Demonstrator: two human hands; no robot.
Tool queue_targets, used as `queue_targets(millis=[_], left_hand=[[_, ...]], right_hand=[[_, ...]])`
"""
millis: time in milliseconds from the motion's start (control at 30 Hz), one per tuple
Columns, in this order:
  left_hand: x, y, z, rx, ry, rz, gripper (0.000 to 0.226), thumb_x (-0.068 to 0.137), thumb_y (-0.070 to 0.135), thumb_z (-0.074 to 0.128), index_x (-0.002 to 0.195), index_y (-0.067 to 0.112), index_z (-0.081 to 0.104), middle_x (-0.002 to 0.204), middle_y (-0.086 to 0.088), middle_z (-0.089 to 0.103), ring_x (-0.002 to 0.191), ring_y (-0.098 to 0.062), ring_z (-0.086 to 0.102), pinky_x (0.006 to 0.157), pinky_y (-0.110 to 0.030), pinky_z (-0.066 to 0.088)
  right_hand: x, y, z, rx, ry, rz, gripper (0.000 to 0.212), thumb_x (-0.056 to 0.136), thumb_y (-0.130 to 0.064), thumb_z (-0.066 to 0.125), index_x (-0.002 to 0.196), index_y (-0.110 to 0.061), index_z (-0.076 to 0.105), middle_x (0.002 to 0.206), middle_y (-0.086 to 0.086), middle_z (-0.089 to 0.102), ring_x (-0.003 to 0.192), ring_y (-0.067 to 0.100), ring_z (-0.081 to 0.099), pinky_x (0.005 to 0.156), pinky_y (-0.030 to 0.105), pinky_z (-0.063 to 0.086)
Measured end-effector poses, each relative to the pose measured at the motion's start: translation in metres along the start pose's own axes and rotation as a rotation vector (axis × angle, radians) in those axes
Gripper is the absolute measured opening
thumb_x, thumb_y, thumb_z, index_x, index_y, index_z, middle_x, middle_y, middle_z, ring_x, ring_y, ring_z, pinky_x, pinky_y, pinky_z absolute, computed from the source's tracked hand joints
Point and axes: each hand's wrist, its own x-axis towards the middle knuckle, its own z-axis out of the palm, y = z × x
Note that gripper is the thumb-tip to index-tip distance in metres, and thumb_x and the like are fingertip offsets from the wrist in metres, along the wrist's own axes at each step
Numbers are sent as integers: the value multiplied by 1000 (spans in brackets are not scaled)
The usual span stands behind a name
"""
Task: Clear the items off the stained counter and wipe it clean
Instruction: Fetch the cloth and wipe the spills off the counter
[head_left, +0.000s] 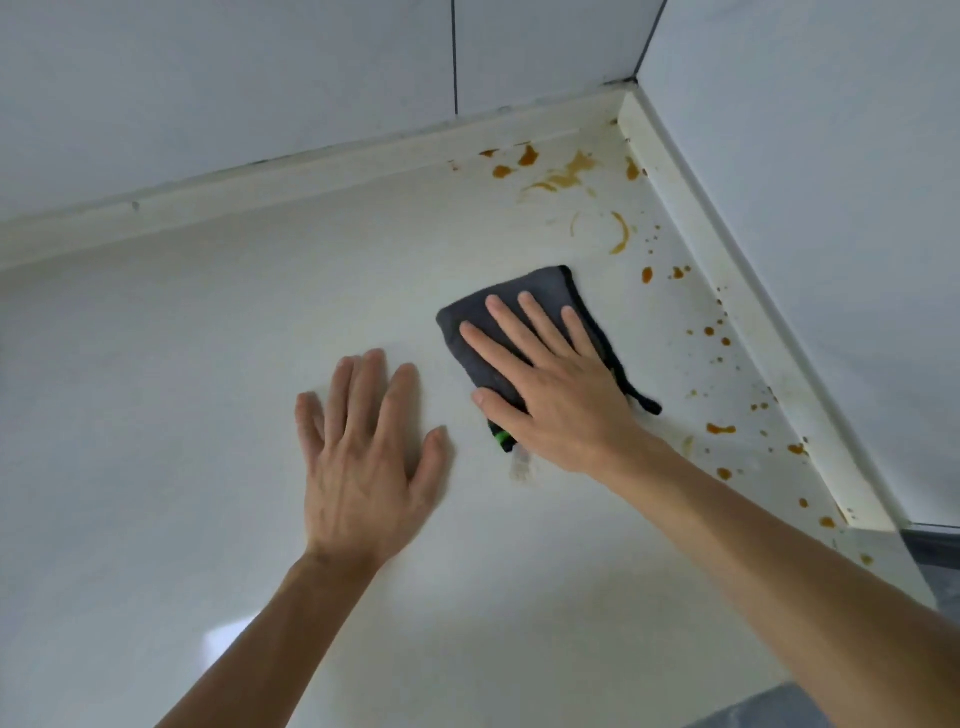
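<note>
Item: counter (218, 332), pale, one, meeting tiled walls at a back corner; nothing stands on it, so the clearing step looks done

Item: cloth (514, 312), dark grey, one, folded flat on the counter right of centre. Long axis runs from near-right to far-left. A green tag shows at its near edge

Item: right hand (550, 384), one. Fingers straight and spread, palm pressing down on the cloth; not curled round it

Item: left hand (363, 457), one. Fingers straight, flat on bare counter just left of the cloth, touching no object; seemingly bracing

Item: stains (571, 171), amber-brown, many. One cluster in the back corner, one curved smear (621, 234) just beyond the cloth, and a scatter of spots along the right-hand upstand (748, 322). An exact count is not possible; the smaller specks blur

Governing relation: the stains lie ahead and to the right of the cloth, so the wipe must travel forward-right toward the corner. The right hand is the nearer and already bears on the cloth
</note>
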Motion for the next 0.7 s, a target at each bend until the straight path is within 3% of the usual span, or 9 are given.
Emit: queue_targets(millis=[133,300,467,533,700], left_hand=[[0,3,0,18,-11,-10,63,100,57,40,150,19,42,163,-9,33,153,-34,27,116,-58,21],[2,3,0,4,-9,-21,62,99,54,47,149,17,46,163,-10,36,154,-35,27,118,-60,20],[-2,1,-2,10,-25,-22,65,101,55,44,154,17,44,167,-11,33,158,-34,25,123,-62,18],[-3,1,-1,9,-23,-24,66,101,55,44,155,16,44,168,-11,32,158,-35,24,123,-63,18],[-2,2,4,-9,-2,-16,66,100,55,44,154,17,45,167,-11,33,157,-35,26,122,-64,19]], right_hand=[[30,32,-8,-24,-37,177,67,104,-64,27,166,-43,12,177,-6,5,164,23,1,131,52,3],[118,-4,-11,69,-16,312,68,106,-60,26,168,-38,10,177,0,2,163,30,-2,130,57,-2],[79,-10,-5,-2,-18,-68,66,105,-62,30,166,-39,18,176,-4,11,163,25,6,131,53,5],[68,18,-8,-33,-40,-111,67,104,-64,27,166,-42,17,176,-8,9,163,21,5,131,51,6],[133,49,-17,15,-23,235,67,105,-62,22,167,-41,9,177,-5,1,163,24,-2,131,53,-1]])
